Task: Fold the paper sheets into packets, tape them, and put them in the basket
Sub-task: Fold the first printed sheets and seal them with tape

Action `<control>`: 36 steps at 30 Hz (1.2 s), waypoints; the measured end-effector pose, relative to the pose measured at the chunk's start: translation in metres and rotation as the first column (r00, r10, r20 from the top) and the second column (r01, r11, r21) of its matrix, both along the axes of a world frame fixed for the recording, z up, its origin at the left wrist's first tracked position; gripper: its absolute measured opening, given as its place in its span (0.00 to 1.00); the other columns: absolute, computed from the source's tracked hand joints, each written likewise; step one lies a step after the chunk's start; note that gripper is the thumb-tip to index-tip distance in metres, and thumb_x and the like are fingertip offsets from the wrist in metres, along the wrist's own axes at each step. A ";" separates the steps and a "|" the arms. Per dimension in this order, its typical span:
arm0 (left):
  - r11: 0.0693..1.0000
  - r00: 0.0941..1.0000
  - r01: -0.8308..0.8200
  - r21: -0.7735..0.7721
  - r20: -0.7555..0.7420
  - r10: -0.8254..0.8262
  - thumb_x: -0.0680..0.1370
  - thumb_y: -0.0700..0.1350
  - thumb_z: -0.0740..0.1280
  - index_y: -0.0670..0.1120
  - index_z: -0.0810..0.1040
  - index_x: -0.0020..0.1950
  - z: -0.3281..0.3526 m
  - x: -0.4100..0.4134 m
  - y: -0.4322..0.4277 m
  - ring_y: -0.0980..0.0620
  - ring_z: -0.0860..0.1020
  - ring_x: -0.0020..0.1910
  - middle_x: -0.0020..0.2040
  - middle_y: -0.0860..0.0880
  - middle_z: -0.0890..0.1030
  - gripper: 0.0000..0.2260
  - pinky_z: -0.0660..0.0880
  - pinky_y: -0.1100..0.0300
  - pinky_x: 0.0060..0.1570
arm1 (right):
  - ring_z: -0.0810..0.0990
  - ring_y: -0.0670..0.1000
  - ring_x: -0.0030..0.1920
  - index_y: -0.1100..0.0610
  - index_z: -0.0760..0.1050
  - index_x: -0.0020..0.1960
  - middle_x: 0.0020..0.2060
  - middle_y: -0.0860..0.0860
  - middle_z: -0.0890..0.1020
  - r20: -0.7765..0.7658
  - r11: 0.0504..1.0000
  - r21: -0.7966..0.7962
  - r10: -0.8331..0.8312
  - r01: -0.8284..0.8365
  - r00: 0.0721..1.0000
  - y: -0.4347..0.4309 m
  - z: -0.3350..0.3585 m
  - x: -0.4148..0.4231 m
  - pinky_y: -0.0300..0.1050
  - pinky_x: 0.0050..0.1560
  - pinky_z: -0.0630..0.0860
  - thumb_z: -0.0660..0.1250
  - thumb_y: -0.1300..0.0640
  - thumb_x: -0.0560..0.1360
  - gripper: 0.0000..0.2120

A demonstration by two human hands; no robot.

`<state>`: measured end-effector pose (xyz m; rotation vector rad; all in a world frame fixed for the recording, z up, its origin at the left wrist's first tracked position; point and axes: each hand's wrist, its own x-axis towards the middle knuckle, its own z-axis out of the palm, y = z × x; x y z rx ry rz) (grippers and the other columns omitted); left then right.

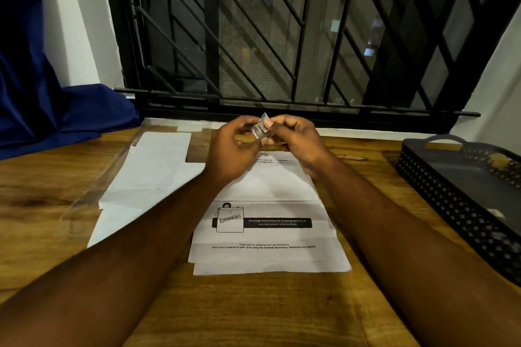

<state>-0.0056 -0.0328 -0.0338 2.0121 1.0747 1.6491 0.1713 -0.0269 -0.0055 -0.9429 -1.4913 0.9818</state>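
Fingertips [268, 123] of the right hand [296, 139] pinch a small, pale, shiny tape piece [260, 129] just above the centre of the frame. It is too blurred to tell whether it is a roll or a loose strip. The left hand [232, 149] curls its fingers in against the other side of it, so both hands hold it together, raised off the table [253, 310].

Directly below the hands, in the middle of the frame, lies a printed sheet [267, 234] with a crease across its width and a second paper edge showing under its lower edge. The forearms run down from it to the bottom corners. Plain white sheets [149, 175] lie just beside it at centre left, partly overlapped by the left forearm. A pencil [352, 157] lies right of the right hand. The dark perforated basket [462, 177] sits at the right edge, well apart from the sheets. Blue cloth [42, 110] hangs at upper left, and a black window grille [282, 36] fills the top.
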 end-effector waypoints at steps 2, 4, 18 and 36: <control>1.000 0.999 -0.001 0.018 -0.036 0.002 0.74 0.38 0.77 0.47 0.81 0.64 0.001 0.000 -0.002 0.56 0.82 0.56 0.56 0.53 0.85 0.19 0.81 0.58 0.57 | 0.87 0.51 0.44 0.66 0.83 0.58 0.49 0.61 0.88 0.079 0.999 0.045 -0.004 0.000 0.997 0.001 0.001 0.000 0.43 0.48 0.84 0.72 0.60 0.81 0.10; 0.999 0.997 -0.030 0.045 -0.070 0.034 0.74 0.39 0.77 0.47 0.82 0.65 0.002 0.000 -0.002 0.56 0.82 0.57 0.56 0.53 0.85 0.19 0.80 0.59 0.59 | 0.88 0.52 0.44 0.67 0.83 0.57 0.49 0.62 0.88 0.119 0.997 0.083 -0.012 0.002 0.993 0.001 0.001 -0.001 0.43 0.48 0.84 0.72 0.61 0.81 0.09; 0.987 0.910 -0.069 -0.145 -0.414 0.003 0.72 0.63 0.74 0.56 0.80 0.54 -0.019 -0.003 0.013 0.51 0.77 0.60 0.57 0.56 0.81 0.16 0.77 0.46 0.61 | 0.82 0.49 0.48 0.47 0.81 0.50 0.45 0.46 0.84 0.640 0.800 0.349 -0.583 0.488 0.500 0.031 -0.026 0.103 0.57 0.57 0.82 0.71 0.49 0.82 0.04; 0.953 0.692 -0.117 -0.278 -0.712 -0.123 0.59 0.81 0.67 0.61 0.76 0.69 -0.001 0.011 -0.011 0.54 0.72 0.65 0.61 0.59 0.78 0.44 0.69 0.42 0.69 | 0.77 0.53 0.64 0.45 0.82 0.56 0.58 0.47 0.84 0.756 0.792 0.347 -0.553 0.501 0.350 0.033 -0.033 0.107 0.62 0.73 0.61 0.68 0.45 0.82 0.07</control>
